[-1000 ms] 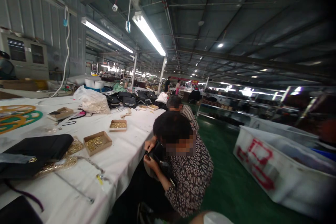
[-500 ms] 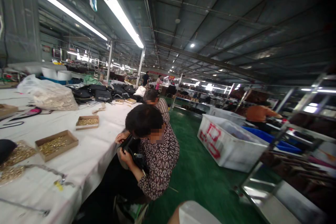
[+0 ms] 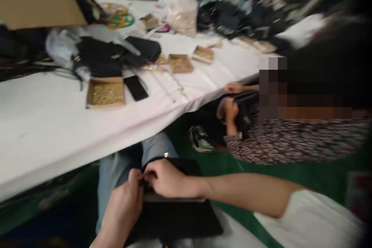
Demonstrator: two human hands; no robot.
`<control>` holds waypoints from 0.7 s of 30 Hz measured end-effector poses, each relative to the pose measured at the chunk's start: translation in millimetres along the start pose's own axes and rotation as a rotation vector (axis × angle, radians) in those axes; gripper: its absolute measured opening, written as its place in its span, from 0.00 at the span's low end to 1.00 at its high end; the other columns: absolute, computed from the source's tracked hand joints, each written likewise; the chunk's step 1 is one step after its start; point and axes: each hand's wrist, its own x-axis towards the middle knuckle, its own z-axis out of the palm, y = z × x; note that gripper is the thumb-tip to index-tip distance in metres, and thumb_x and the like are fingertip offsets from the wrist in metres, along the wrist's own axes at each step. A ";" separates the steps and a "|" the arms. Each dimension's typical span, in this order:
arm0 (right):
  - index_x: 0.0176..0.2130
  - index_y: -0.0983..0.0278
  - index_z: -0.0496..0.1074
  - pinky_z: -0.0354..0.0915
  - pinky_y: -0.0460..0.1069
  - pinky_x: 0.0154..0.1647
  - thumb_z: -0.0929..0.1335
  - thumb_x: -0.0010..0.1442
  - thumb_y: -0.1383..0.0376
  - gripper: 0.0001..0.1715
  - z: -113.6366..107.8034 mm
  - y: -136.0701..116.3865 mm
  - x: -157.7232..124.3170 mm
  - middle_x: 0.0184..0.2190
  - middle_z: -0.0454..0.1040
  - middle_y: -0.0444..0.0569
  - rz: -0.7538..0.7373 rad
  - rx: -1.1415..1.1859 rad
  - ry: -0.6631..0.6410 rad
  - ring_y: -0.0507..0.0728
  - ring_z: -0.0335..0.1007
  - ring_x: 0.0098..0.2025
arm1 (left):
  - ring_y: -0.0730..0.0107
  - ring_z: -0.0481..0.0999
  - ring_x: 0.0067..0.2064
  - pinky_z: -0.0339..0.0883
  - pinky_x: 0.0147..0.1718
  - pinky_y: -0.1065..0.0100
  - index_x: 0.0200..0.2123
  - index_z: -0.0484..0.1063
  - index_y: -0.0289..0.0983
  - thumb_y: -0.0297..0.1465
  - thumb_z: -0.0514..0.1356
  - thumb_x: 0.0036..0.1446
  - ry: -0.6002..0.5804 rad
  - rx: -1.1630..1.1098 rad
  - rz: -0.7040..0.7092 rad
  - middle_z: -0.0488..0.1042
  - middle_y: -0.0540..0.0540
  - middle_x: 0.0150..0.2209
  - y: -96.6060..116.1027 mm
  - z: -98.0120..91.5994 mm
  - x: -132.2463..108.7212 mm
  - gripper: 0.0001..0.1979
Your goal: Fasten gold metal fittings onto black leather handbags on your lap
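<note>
A flat black bag (image 3: 178, 219) lies across my lap, over the jeans (image 3: 159, 146). At its far left edge my left hand (image 3: 124, 201) is closed, thumb and fingers pinching the black material. My right hand (image 3: 168, 180) reaches in from the right over the bag, and its fingertips are pinched together right beside the left thumb. What sits between those fingertips is too small and blurred to make out. A small shiny metal piece (image 3: 166, 155) shows on the bag's dark upper edge, just above the right hand.
On the white-covered table (image 3: 52, 135) are a box of small gold pieces (image 3: 106, 93), a black phone (image 3: 136, 87), black bags (image 3: 99, 56) and more small boxes (image 3: 180, 64). At the right a co-worker's patterned sleeve (image 3: 247, 149) is close by. A cardboard box (image 3: 40, 4) stands far left.
The view has swung down and left, from the workshop and the co-worker to my lap. Both my hands and the black bag now show; before, neither hand was in sight.
</note>
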 end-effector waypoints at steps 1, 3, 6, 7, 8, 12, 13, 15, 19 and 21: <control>0.45 0.61 0.88 0.73 0.50 0.49 0.70 0.68 0.73 0.15 7.7 5.7 7.8 0.44 0.88 0.47 0.008 0.032 -0.025 0.59 0.84 0.46 | 0.48 0.88 0.47 0.70 0.40 0.57 0.60 0.61 0.40 0.24 0.55 0.74 0.029 -0.027 -0.024 0.85 0.42 0.45 -10.7 2.3 -17.1 0.15; 0.45 0.61 0.88 0.72 0.50 0.48 0.71 0.68 0.74 0.15 14.9 12.4 19.5 0.42 0.88 0.45 0.061 0.098 -0.080 0.57 0.84 0.44 | 0.47 0.88 0.48 0.69 0.40 0.57 0.61 0.60 0.41 0.25 0.56 0.74 0.081 -0.070 -0.060 0.85 0.45 0.44 -19.0 4.9 -28.2 0.16; 0.44 0.61 0.89 0.73 0.50 0.46 0.71 0.68 0.74 0.15 13.8 12.6 26.2 0.41 0.88 0.45 0.199 0.186 -0.156 0.57 0.85 0.43 | 0.49 0.88 0.48 0.68 0.41 0.57 0.71 0.54 0.39 0.26 0.57 0.75 0.116 -0.099 -0.098 0.86 0.46 0.47 -18.9 6.6 -21.4 0.26; 0.44 0.61 0.89 0.74 0.50 0.48 0.71 0.69 0.73 0.14 12.9 12.3 27.2 0.42 0.89 0.45 0.244 0.218 -0.173 0.58 0.85 0.44 | 0.49 0.88 0.48 0.68 0.41 0.56 0.75 0.50 0.38 0.26 0.57 0.75 0.119 -0.098 -0.105 0.87 0.46 0.48 -17.9 6.7 -19.3 0.31; 0.44 0.61 0.89 0.75 0.51 0.50 0.72 0.69 0.72 0.13 12.5 12.5 28.3 0.43 0.89 0.46 0.283 0.253 -0.185 0.59 0.85 0.45 | 0.49 0.88 0.48 0.69 0.41 0.55 0.78 0.46 0.36 0.26 0.57 0.76 0.120 -0.093 -0.110 0.87 0.46 0.49 -17.2 6.5 -18.2 0.35; 0.44 0.62 0.88 0.75 0.53 0.56 0.76 0.64 0.67 0.09 15.2 20.8 35.4 0.45 0.88 0.48 0.365 0.394 -0.183 0.62 0.84 0.50 | 0.46 0.89 0.50 0.71 0.43 0.54 0.75 0.63 0.37 0.28 0.59 0.76 0.112 -0.062 -0.133 0.88 0.45 0.47 -17.1 1.9 -19.8 0.27; 0.45 0.62 0.88 0.74 0.54 0.56 0.76 0.63 0.66 0.10 15.9 23.5 37.2 0.45 0.88 0.49 0.376 0.425 -0.187 0.62 0.84 0.50 | 0.46 0.89 0.49 0.70 0.42 0.54 0.69 0.71 0.39 0.29 0.59 0.77 0.112 -0.057 -0.139 0.88 0.45 0.45 -16.9 0.1 -20.5 0.21; 0.45 0.63 0.88 0.73 0.54 0.55 0.76 0.61 0.64 0.12 16.2 27.4 39.6 0.44 0.88 0.49 0.389 0.485 -0.233 0.63 0.83 0.49 | 0.46 0.89 0.45 0.67 0.38 0.54 0.57 0.80 0.42 0.30 0.59 0.77 0.117 -0.051 -0.156 0.88 0.46 0.42 -16.0 -3.2 -21.2 0.12; 0.41 0.63 0.88 0.71 0.53 0.54 0.77 0.58 0.60 0.12 12.1 27.6 39.3 0.42 0.87 0.49 0.419 0.524 -0.287 0.61 0.80 0.46 | 0.46 0.89 0.43 0.64 0.37 0.56 0.50 0.84 0.44 0.29 0.62 0.75 0.143 -0.107 -0.177 0.88 0.46 0.38 -14.7 -4.2 -22.3 0.10; 0.42 0.63 0.88 0.70 0.53 0.54 0.79 0.58 0.58 0.14 9.2 25.4 38.1 0.42 0.87 0.49 0.447 0.524 -0.299 0.60 0.79 0.46 | 0.47 0.90 0.43 0.64 0.38 0.57 0.50 0.86 0.45 0.29 0.63 0.74 0.156 -0.157 -0.185 0.88 0.47 0.39 -15.5 -2.6 -23.8 0.11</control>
